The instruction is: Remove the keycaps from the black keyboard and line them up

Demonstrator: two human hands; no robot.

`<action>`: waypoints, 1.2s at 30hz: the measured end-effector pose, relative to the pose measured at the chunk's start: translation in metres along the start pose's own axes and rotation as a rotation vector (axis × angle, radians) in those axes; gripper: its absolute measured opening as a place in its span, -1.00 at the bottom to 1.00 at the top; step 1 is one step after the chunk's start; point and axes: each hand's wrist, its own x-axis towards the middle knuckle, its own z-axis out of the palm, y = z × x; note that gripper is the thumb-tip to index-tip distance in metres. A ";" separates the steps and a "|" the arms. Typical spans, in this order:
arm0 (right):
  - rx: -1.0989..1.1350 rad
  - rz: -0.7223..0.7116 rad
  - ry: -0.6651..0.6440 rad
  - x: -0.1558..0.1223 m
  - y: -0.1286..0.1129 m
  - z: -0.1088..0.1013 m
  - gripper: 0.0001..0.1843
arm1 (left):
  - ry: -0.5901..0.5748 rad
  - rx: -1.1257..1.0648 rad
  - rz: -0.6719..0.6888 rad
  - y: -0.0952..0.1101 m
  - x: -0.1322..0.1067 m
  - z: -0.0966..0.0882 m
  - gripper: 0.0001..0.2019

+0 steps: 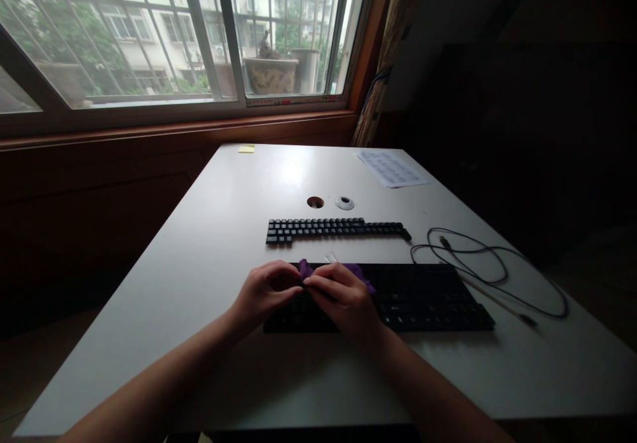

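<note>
A black keyboard (428,297) lies at the near middle of the white table, under my hands. My right hand (343,294) pinches a purple cloth (358,273), part of which hangs over the keyboard behind the fingers. Closed in a pinch, my left hand (266,290) meets the right fingertips at the bunched end of the cloth; whatever small thing lies between its fingers is hidden. Loose dark keycaps (323,228) stand in rows behind the keyboard. A thin clear wire tool (331,257) shows just beyond my right hand.
To the right of the keyboard a black cable (502,274) lies in loops. Farther back are a round hole (315,202), a pale ring-shaped cover (344,203), printed paper sheets (393,168) and a yellow note (246,148). A barred window is beyond the white table (199,231).
</note>
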 end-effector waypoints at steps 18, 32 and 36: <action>0.053 0.136 0.085 0.003 -0.005 -0.007 -0.81 | 0.010 -0.122 0.032 0.007 0.002 -0.004 -0.84; -0.049 -0.040 0.019 -0.001 -0.007 -0.002 -0.67 | -0.022 -0.066 0.008 0.003 -0.001 -0.002 -0.82; -0.069 -0.059 -0.010 -0.002 -0.008 -0.005 -0.67 | -0.028 -0.077 -0.002 0.001 0.000 0.000 -0.82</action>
